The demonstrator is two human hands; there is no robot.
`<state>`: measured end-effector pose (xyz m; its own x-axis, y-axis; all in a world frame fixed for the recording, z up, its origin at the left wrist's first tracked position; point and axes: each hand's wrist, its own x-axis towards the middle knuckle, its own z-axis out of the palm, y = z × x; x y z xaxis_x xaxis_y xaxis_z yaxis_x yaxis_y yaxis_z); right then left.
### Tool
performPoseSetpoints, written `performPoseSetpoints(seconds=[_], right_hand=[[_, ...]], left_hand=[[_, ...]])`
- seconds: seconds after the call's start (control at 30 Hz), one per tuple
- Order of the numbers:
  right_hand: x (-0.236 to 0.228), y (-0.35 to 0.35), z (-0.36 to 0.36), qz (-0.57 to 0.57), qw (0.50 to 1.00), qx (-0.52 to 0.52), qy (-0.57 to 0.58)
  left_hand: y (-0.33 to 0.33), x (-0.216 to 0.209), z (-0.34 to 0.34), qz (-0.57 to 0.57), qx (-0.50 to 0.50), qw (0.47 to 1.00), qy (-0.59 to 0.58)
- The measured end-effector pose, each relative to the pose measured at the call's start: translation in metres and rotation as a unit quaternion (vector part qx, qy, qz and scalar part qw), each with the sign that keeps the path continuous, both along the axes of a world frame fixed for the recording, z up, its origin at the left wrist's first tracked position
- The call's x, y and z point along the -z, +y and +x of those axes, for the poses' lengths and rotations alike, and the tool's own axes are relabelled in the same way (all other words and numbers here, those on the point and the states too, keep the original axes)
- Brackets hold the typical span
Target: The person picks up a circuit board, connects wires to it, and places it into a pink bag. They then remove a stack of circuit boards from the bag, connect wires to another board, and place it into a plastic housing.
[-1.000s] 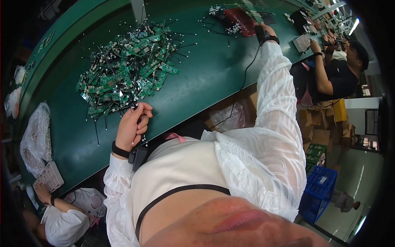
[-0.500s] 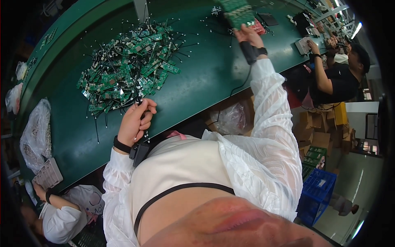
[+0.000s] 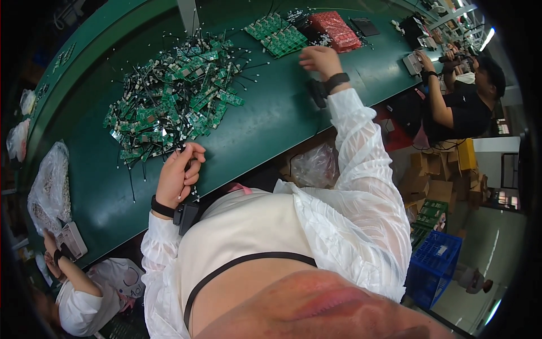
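My left hand (image 3: 179, 174) is at the near edge of the pile of small green circuit boards (image 3: 178, 93), its fingers closed on black cables (image 3: 195, 190) with white plugs. Part of that bunch is hidden inside the fist. My right hand (image 3: 320, 60) is above the bench to the right, fingers loosely bent and slightly blurred, with nothing visible in them. Just left of it lies a green circuit board panel (image 3: 276, 35). Behind my right fingers are small white-ended parts (image 3: 323, 39) and a red bubble-wrap pack (image 3: 337, 31).
The green bench (image 3: 254, 113) runs across in front of me. A clear bag of small parts (image 3: 51, 186) lies at the left beside a pale tray (image 3: 72, 240). Co-workers sit at both sides. Cartons (image 3: 435, 169) and a blue crate (image 3: 433, 263) stand at the right.
The green panel that was in my right hand now lies on the bench, let go. My right hand has moved slightly left and nearer. My left hand keeps hold of the cables.
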<state>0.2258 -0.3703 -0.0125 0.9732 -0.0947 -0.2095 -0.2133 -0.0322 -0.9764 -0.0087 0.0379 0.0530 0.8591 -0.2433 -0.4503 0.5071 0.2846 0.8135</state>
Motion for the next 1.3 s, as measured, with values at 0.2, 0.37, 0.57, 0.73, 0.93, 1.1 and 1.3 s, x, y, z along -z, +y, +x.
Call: performPoseSetpoints(seconds=[0.2, 0.37, 0.57, 0.73, 0.93, 1.1, 1.3], right_hand=[[0.023, -0.105, 0.045, -0.062, 0.969, 0.238, -0.028], [0.067, -0.148, 0.113, 0.019, 0.965, 0.250, 0.084], [0.083, -0.238, 0.160, 0.094, 0.986, 0.140, 0.005], [-0.021, -0.128, 0.112, 0.143, 0.946, 0.261, -0.125], [-0.083, -0.125, 0.069, 0.080, 0.899, 0.327, -0.281], [-0.107, -0.128, 0.026, 0.106, 0.863, 0.322, -0.375], [-0.101, -0.144, -0.045, 0.181, 0.910, 0.151, -0.341]], left_hand=[[-0.007, 0.000, 0.001, 0.006, 0.009, 1.000, 0.011], [-0.008, -0.007, -0.002, 0.027, 0.013, 0.999, 0.021], [0.002, -0.003, 0.002, 0.018, 0.003, 1.000, 0.006], [-0.002, -0.003, -0.001, 0.035, -0.016, 0.999, 0.015], [-0.007, -0.008, 0.005, 0.011, 0.005, 1.000, 0.011], [-0.005, -0.011, 0.004, 0.012, 0.016, 0.999, 0.027], [-0.006, -0.016, 0.007, 0.032, 0.048, 0.998, 0.004]])
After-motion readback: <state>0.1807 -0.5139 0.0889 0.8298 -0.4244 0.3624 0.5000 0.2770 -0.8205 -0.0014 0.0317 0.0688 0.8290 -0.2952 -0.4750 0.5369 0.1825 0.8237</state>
